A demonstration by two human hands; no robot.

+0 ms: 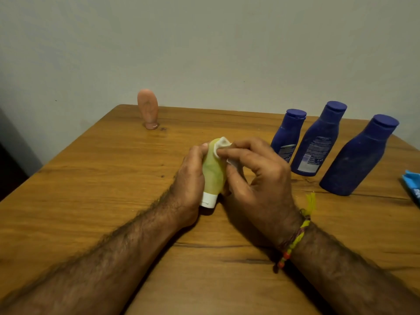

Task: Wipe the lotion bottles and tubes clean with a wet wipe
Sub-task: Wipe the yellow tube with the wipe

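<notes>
Both forearms reach in from the near edge over the wooden worktop (91, 201), and a braided yellow thread band (293, 244) with orange beads circles the right wrist. Just past the wrists, the hands meet around a green tube (213, 171) that stands on its white cap (208, 199), cap down on the wood and leaning slightly. The left hand (191, 180) wraps the tube from the left, thumb tip showing near the top edge, fingers curled round the body. The right hand (256, 178) pinches a white wet wipe (221, 144) between thumb and bent fingers and presses it on the upper right side of the tube; part of the wipe pokes above the tube's top.

Further back on the right stand three dark blue bottles in a slanted row, all upright with caps on: the nearest (359, 155), the middle one (318, 139) and the farthest, smallest (288, 135), close beside one another. At the right edge, a blue packet (412, 185) lies partly out of view.

At the far left of the worktop, well apart from the rest, a peach tube (147, 108) stands on its cap near the wall (204, 42).
</notes>
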